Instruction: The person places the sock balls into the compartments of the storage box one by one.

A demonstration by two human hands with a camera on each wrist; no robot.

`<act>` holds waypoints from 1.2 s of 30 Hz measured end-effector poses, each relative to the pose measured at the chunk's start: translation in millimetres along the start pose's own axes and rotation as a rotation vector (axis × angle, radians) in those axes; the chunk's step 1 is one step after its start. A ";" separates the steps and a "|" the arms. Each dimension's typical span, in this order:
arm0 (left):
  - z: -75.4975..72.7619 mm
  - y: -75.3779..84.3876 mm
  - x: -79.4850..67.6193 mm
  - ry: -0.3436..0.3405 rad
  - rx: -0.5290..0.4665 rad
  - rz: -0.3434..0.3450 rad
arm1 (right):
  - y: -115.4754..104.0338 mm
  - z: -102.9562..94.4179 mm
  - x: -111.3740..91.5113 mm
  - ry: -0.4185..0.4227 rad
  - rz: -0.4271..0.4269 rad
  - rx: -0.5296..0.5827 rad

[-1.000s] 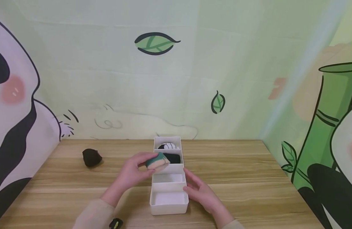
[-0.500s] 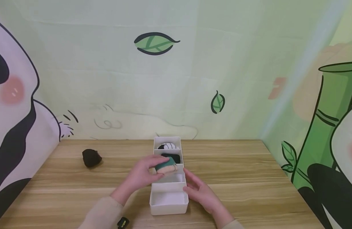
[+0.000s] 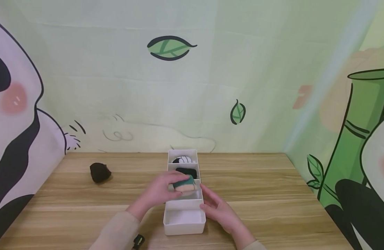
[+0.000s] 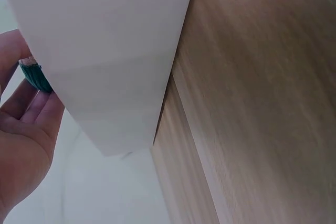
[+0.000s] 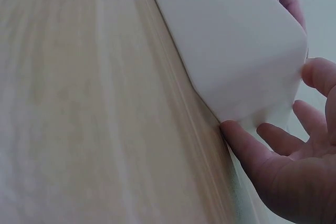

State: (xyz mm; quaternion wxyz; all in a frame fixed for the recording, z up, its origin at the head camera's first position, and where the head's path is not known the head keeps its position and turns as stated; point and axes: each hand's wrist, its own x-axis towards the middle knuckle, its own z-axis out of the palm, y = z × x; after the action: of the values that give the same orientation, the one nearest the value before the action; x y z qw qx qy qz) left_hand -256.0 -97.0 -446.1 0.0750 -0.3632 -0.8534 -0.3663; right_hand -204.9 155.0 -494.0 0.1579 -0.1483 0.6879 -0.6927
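One left hand (image 3: 157, 189) clamped on a green-beige bundle (image 3: 186, 185), right hand (image 3: 222, 212) spread loosely against a white box (image 3: 184, 229)

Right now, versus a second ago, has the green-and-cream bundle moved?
Yes: against the white box, the bundle in the left hand has shifted right and toward the box's near end.

From my end I'm looking into what seems a small staged booth, perhaps a recording set. A pale green backdrop (image 3: 210, 73) rises behind the counter (image 3: 257, 187) and along its sides, with faint creases running across it like printed cloth. A cartoon panda (image 3: 18, 107), bamboo (image 3: 355, 114) and outlined leaves (image 3: 169, 48) decorate it. The counter has a wood-grain top. I can't tell what building surrounds this.
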 end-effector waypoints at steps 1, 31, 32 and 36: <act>0.4 -0.5 0.4 -0.009 0.003 -0.006 | 0.2 0.0 0.0 -0.001 0.000 -0.001; 8.5 -8.2 6.5 -0.090 0.099 0.060 | 1.8 -0.5 0.8 -0.006 -0.010 0.008; 8.9 -9.1 6.5 -0.094 0.100 0.063 | 1.7 -0.5 0.7 -0.005 -0.007 0.006; 9.1 -11.1 6.2 -0.115 0.103 0.075 | 1.7 -0.5 0.4 -0.003 -0.001 0.003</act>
State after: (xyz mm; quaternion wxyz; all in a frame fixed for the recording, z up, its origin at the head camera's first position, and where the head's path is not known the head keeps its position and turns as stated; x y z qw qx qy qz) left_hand -266.7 -92.6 -456.5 0.0579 -0.4109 -0.8599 -0.2972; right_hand -205.5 155.3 -495.7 0.1588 -0.1492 0.6868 -0.6934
